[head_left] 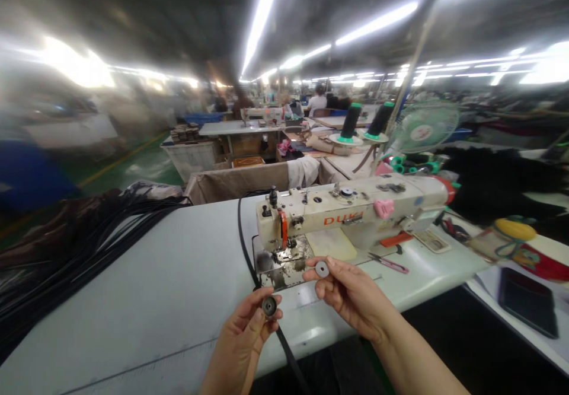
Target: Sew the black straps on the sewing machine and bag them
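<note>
My left hand (252, 324) pinches a round metal bobbin case (269, 306), its hollow side facing up toward me. Between the thumb and fingers of my right hand (340, 285) is a small grey bobbin (322, 269) with a hole in its centre. The two parts are apart, the bobbin higher and to the right. Just beyond my hands stands a white sewing machine (351, 211) with orange lettering, its metal plate (284, 267) worn and stained. A black strip (243, 235) runs over the table past the left of the machine and behind my left hand.
Black strips (120, 229) lie bundled at the table's left edge. Pink-handled snips (391, 263) rest right of the machine's plate. Two black thread cones (351, 123) and a fan (424, 128) stand behind. A dark phone (528, 300) lies at right. A person (317, 101) sits far back.
</note>
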`<state>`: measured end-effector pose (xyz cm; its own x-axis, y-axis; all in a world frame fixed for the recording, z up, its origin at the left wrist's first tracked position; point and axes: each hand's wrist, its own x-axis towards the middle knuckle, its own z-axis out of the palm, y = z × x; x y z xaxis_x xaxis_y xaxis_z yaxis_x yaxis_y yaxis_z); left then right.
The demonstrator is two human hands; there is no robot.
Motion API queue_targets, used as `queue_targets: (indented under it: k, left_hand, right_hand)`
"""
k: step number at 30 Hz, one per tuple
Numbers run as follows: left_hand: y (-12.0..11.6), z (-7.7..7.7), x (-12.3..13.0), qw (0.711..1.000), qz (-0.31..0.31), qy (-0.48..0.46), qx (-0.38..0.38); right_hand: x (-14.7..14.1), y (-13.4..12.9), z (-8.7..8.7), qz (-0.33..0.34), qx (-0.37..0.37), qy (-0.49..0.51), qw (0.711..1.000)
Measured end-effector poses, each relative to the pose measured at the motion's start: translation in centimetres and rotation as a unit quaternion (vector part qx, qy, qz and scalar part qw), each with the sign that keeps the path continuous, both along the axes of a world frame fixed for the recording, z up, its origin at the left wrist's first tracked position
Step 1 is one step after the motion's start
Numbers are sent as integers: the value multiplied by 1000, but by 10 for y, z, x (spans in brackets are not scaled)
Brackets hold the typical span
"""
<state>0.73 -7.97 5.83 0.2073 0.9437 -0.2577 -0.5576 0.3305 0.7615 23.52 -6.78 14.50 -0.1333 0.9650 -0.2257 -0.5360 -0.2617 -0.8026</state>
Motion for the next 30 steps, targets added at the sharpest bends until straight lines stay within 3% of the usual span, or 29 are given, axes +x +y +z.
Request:
queue_targets:
  k: [7, 11, 13, 15, 16, 18, 20, 23, 26, 30]
  left_hand:
    - [-1, -1, -6, 1000, -17, 5, 8]
    - [0, -7, -13, 1000, -2, 19, -10]
    - [2, -13, -19, 1000, -7, 24, -18]
    - [5, -20, -26, 999, 0, 21, -29]
    - [7, -23, -30, 999, 8, 16, -38]
    - [10, -28, -35, 998, 27, 5, -60]
    - [13, -32, -39, 996, 50, -10, -77]
    - [16, -37, -42, 993, 79, -43, -81]
    - [18, -45, -46, 992, 71, -70, -83]
    - [18, -52, -50, 991, 54, -74, -94]
  right_hand:
    - [-4, -5, -7, 4, -13, 11, 1000]
    - [14, 3, 6, -27, 39, -94, 994]
    - [31, 11, 20, -68, 94, -186, 976]
    - [52, 22, 39, -136, 159, -318, 925]
    - [62, 28, 49, -176, 189, -398, 880]
    - [78, 39, 71, -235, 228, -565, 757]
    - [87, 49, 88, -249, 227, -696, 634]
    - [87, 65, 101, -211, 170, -817, 510]
    - [82, 80, 103, -154, 139, -863, 461]
    - [81, 92, 102, -123, 148, -864, 465]
